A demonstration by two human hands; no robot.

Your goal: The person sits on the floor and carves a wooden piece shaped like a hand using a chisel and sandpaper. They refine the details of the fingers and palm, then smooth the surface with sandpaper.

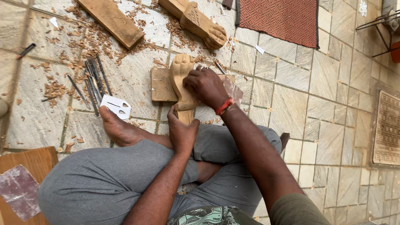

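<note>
Sanding a carved wooden leg (181,81) on a block (161,85) — smoothing stage, by the look.
Right hand (205,85) clenches sandpaper (233,89) against it; left hand (182,132) grips its end — steady strokes seem called for.

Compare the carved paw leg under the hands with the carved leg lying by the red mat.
The carved paw leg under the hands stands roughly vertical in the picture on a wooden block; the carved leg by the red mat lies diagonal on the floor tiles. The near one is pale and held by the left hand and right hand; the far one is darker and untouched. Both show carved paw toes.
</note>
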